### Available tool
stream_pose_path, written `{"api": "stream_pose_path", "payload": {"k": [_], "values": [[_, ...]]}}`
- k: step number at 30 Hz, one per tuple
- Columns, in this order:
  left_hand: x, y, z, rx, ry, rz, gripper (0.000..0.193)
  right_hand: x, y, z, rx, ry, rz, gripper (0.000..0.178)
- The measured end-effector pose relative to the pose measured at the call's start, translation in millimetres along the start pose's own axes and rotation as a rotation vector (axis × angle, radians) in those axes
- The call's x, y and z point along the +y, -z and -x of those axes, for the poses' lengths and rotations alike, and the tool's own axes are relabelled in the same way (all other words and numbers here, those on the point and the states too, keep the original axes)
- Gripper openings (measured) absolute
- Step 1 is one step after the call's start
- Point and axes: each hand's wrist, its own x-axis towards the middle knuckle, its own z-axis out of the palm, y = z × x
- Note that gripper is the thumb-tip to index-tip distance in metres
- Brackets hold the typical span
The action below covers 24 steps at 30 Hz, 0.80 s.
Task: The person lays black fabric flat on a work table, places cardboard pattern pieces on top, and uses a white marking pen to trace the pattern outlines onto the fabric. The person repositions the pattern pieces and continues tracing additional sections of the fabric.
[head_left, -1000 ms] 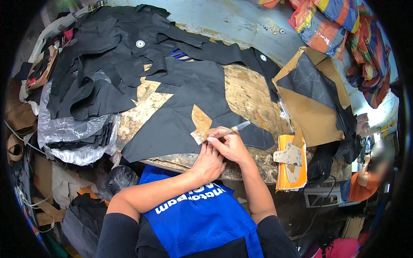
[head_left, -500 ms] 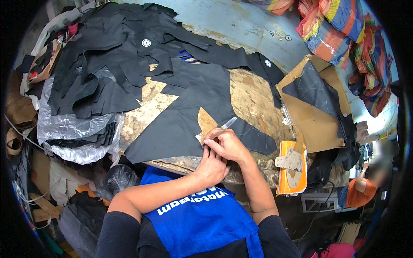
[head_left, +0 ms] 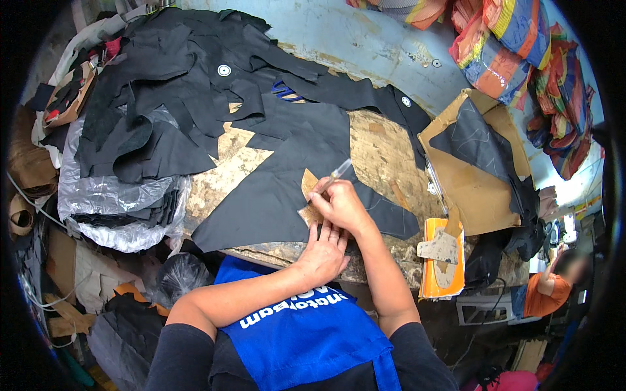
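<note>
My right hand (head_left: 342, 205) is closed round a clear-bodied pen (head_left: 340, 171) and rests over a small tan template (head_left: 309, 184). The pen's writing tip is hidden behind my fingers. The template lies on a wide sheet of black leather (head_left: 261, 202), and part of it disappears beneath my hands. Just nearer to me, my left hand (head_left: 323, 254) lies with its fingers stretched out flat, their tips at the template's near end. Pale drawn lines show on the leather right of my right hand.
Black leather pieces (head_left: 163, 72) heap over the worn wooden table (head_left: 385, 146) at the far left, beside a plastic-wrapped stack (head_left: 117, 202). At right lie an orange pad (head_left: 429, 280) with templates on it and an opened cardboard piece (head_left: 479, 195). A person in orange (head_left: 546, 293) is far right.
My right hand has shifted slightly away from me along the template, and the pen's upper end has swung farther up. My left hand stays in nearly the same place.
</note>
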Motion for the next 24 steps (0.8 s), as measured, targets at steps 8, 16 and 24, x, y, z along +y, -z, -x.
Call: {"api": "stream_pose_path", "payload": {"k": [8, 16, 24], "values": [[-2, 3, -1, 0.036, -0.003, 0.025, 0.067, 15, -15, -40, 0.18, 0.019, -0.01, 0.016], [-4, 3, 0, -0.011, -0.025, 0.047, 0.062, 34, -41, -48, 0.508, -0.104, -0.122, 0.014], [-4, 4, -1, -0.003, -0.014, 0.071, 0.068, 32, -24, -25, 0.47, -0.05, 0.073, 0.015]]}}
